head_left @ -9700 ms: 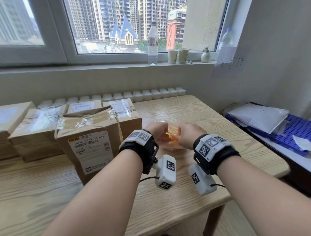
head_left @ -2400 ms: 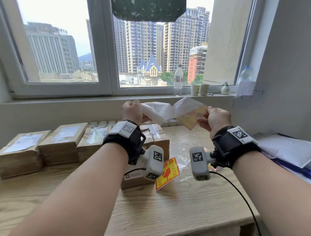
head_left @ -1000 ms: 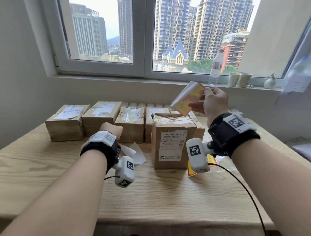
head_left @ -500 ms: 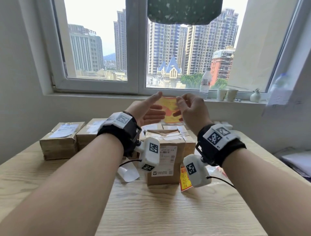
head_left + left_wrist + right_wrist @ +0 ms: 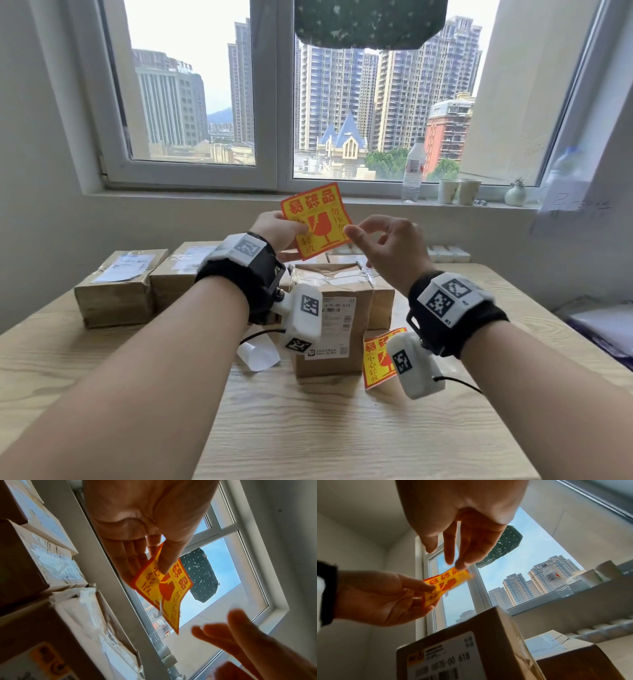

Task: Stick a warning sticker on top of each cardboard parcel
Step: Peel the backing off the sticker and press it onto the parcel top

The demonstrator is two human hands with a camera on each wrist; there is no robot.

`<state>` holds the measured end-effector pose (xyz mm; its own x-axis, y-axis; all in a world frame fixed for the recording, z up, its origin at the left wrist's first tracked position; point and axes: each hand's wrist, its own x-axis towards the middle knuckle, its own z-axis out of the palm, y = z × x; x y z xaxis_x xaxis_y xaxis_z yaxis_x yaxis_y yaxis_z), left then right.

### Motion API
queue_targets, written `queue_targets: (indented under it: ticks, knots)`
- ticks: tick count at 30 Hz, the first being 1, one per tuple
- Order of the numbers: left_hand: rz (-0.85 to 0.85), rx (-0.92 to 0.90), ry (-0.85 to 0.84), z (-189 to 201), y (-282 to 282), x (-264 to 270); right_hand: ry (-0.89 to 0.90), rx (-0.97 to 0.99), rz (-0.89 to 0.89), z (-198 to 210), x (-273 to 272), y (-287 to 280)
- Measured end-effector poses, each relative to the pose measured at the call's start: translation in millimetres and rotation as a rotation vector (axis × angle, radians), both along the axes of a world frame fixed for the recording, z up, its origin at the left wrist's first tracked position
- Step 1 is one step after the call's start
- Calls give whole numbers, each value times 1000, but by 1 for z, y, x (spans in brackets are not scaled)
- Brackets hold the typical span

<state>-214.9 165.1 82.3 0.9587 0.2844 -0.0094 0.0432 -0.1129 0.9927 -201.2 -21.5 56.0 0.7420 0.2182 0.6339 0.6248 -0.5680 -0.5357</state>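
While hidden from the head view, left thumb-and-finger pinch on sticker (image 5: 161, 588); right hand (image 5: 387, 246) loose, empty.

left hand (image 5: 279, 230) pinches warning sticker (image 5: 317, 219) above parcel (image 5: 334, 301); right hand (image 5: 390, 248) beside it.

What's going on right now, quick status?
Left hand pinches the sticker in the air. Right hand open, fingertips at its edge. Front parcel top bare, nothing in the way.
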Motion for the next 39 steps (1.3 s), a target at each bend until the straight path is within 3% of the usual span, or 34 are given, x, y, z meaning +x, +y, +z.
queue_targets:
  ticks: [2, 7, 10, 17, 27, 39]
  knots:
    - [-46, 46, 30, -2, 2, 0, 35, 69, -53, 2, 11, -7]
    - [-121, -76, 57, -7, 1, -4, 347, 227, 144, 3, 20, -8]
    - [-156, -70, 60, -10, 0, -4, 441, 331, 164, 0, 18, -3]
    - [41, 2, 28, -18, 6, -7, 512, 393, 104, -7, 18, 2]
    - [104, 145, -31, -34, 12, 1, 252, 170, -48, -18, 17, 8]
    - [102, 242, 23, -38, 3, 0, 341, 53, -129, -26, 16, 15]
